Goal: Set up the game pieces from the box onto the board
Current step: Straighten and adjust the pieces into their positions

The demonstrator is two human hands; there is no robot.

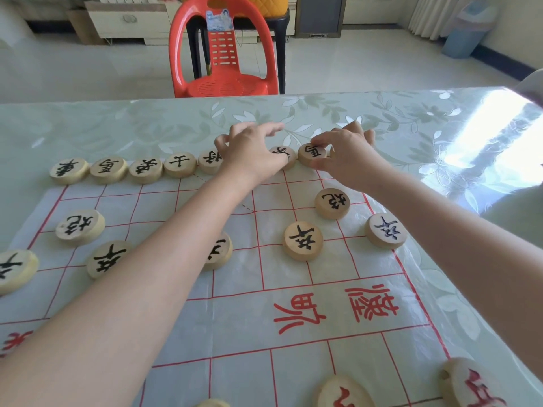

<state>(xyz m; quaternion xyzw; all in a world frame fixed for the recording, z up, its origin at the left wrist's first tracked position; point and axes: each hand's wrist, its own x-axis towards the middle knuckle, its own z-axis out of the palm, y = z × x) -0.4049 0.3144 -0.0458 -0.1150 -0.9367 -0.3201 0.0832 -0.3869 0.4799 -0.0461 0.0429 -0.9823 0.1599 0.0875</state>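
Note:
A thin plastic board (308,312) with red grid lines lies on the table. Round wooden discs with black characters stand along its far edge, such as the leftmost disc (69,170), and further black discs sit in the nearer rows, one at the right edge (385,230). My right hand (348,155) pinches a far-row disc (312,154) between thumb and fingers. My left hand (249,151) hovers with curled fingers over the far row's middle, covering a disc and partly hiding another (283,155). Red-lettered discs (470,383) lie at the near right.
The table wears a pale green leaf-patterned cloth (411,118) with glare at the right. A red plastic chair (223,54) stands behind the far table edge. A blue bin (464,36) and low furniture stand on the floor beyond. No box is in view.

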